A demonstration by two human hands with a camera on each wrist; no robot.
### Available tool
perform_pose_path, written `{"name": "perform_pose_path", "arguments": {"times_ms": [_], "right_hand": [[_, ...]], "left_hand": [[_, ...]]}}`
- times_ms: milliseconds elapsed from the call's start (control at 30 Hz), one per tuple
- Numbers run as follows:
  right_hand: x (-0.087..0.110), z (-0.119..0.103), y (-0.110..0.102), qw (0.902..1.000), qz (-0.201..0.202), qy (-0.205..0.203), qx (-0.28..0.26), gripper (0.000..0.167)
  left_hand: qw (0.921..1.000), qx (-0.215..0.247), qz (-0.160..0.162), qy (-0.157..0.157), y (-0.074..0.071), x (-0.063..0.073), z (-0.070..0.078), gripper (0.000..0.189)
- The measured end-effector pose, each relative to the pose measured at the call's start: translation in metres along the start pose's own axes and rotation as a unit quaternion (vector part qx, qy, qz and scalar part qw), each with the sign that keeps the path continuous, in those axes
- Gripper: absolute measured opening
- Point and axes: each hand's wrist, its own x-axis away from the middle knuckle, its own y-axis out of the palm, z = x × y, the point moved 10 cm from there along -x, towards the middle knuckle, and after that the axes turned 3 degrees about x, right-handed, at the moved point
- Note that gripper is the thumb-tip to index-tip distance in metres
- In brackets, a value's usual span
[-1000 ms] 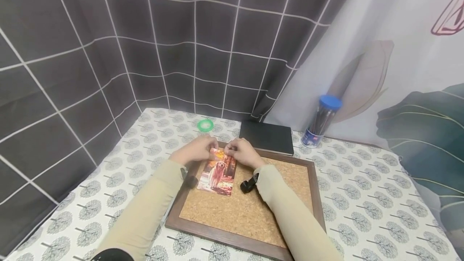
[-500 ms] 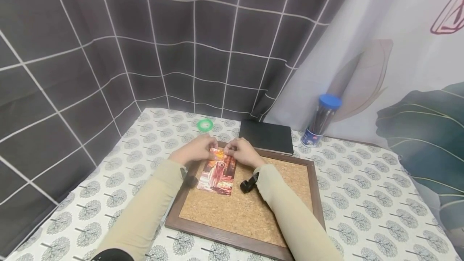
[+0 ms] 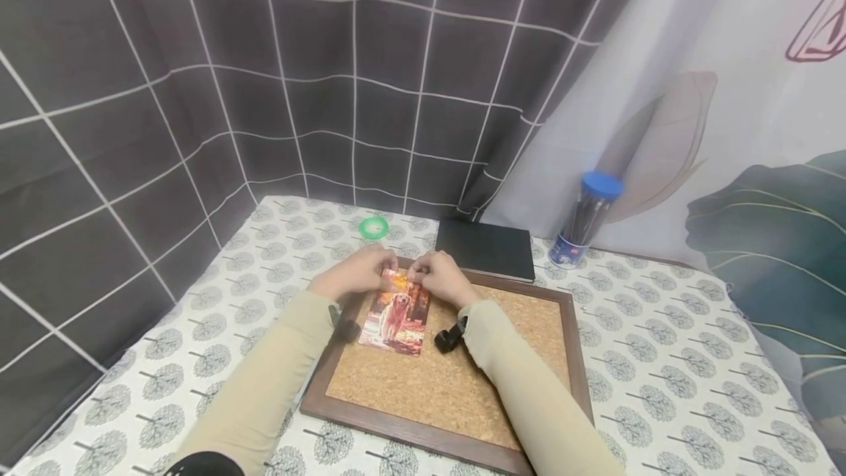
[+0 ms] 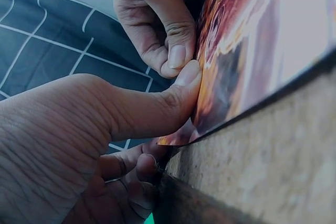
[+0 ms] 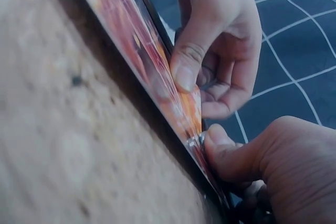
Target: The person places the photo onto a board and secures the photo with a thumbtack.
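Observation:
A glossy photo print [image 3: 395, 322] of a golden dog lies on the upper left part of a cork board [image 3: 416, 399]. My left hand [image 3: 359, 270] is at its upper left corner; in the left wrist view, the left thumb [image 4: 181, 85] presses the print's edge, fingers behind. My right hand [image 3: 443, 278] holds the top edge a little to the right, thumb and fingertips together. A tiny shiny silver spot [image 5: 201, 138] shows beside the right thumb in the right wrist view; its kind is unclear. The fingers partly hide the print's top edge.
Behind the board lie a green tape roll [image 3: 374, 228] and a black notebook [image 3: 485, 250]. A clear tube with a blue lid [image 3: 584, 222], holding dark sticks, stands at the back right. A tree-patterned cloth [image 3: 661, 380] covers the table; a dark grid curtain [image 3: 317, 94] hangs behind.
My right hand and wrist have shifted very slightly to the left. The left hand, print and board look the same.

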Motion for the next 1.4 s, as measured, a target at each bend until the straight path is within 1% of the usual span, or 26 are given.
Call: {"name": "perform_pose_path", "arguments": {"times_ms": [133, 333, 500, 800, 1100, 1233, 1400], "right_hand": [[-0.0001, -0.0030, -0.0029, 0.9999, 0.008, 0.008, -0.005, 0.006], [-0.0002, -0.0025, -0.0007, 0.9997, 0.009, 0.022, -0.009, 0.005], [0.0007, -0.0024, -0.0012, 0.9993, 0.018, 0.032, -0.006, 0.006], [0.0037, -0.0013, -0.0058, 0.9976, 0.036, 0.050, -0.032, 0.005], [0.0042, -0.0011, -0.0071, 0.9962, 0.047, 0.070, -0.018, 0.005], [0.0028, -0.0034, -0.0072, 0.9960, 0.048, 0.074, -0.016, 0.005], [0.0025, -0.0044, -0.0074, 0.9960, 0.047, 0.075, -0.002, 0.006]], "left_hand": [[0.9999, -0.002, 0.000, 0.010, -0.0013, -0.0007, 0.0029, 0.029], [0.9997, -0.004, -0.006, 0.021, 0.0008, -0.0007, 0.0054, 0.029], [0.9998, -0.009, -0.005, 0.018, 0.0025, -0.0006, 0.0055, 0.031], [0.9998, -0.011, -0.008, 0.014, 0.0033, -0.0019, 0.0027, 0.032], [0.9998, -0.010, -0.007, 0.017, 0.0029, -0.0023, 0.0039, 0.033], [0.9997, -0.017, -0.004, 0.017, 0.0000, -0.0017, 0.0045, 0.033], [0.9996, -0.020, -0.008, 0.021, 0.0003, -0.0015, 0.0079, 0.032]]}}
